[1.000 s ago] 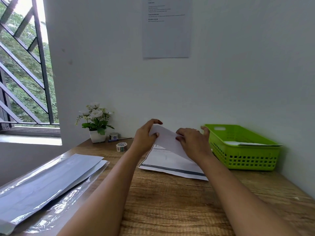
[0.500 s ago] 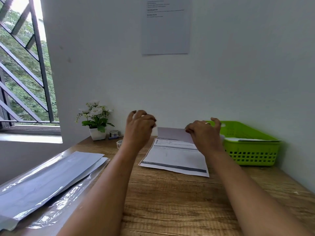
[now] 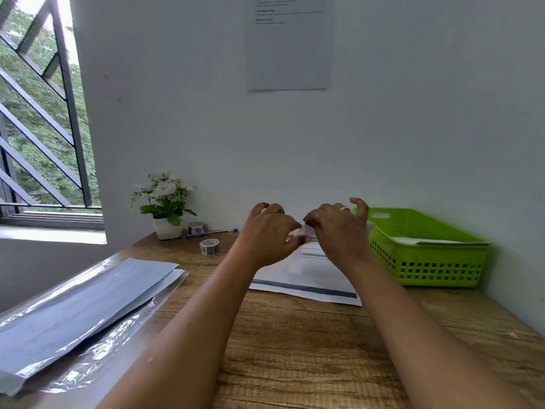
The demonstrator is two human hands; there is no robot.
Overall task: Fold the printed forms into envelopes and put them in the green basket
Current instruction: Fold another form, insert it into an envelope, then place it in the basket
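Note:
A printed form [image 3: 306, 283] lies flat on the wooden table [image 3: 309, 349], with a dark band along its near edge. My left hand [image 3: 267, 236] and my right hand [image 3: 337, 231] meet over its far edge. Between their fingertips a small white flap of the form stands up, and both hands pinch it with curled fingers. The far part of the form is hidden behind my hands. The green basket [image 3: 427, 265] stands right of the form against the wall, with white folded paper [image 3: 436, 240] inside it.
A clear plastic sleeve with grey sheets [image 3: 82, 305] covers the table's left side. A potted white flower [image 3: 166, 208], two tape rolls [image 3: 209, 246], [image 3: 196, 227] and a pen [image 3: 211, 233] sit at the back left. White walls close the back and right.
The raised far fold of the form went down, leaving only a small flap. My hands moved apart and up, then came back together at the middle of the far edge.

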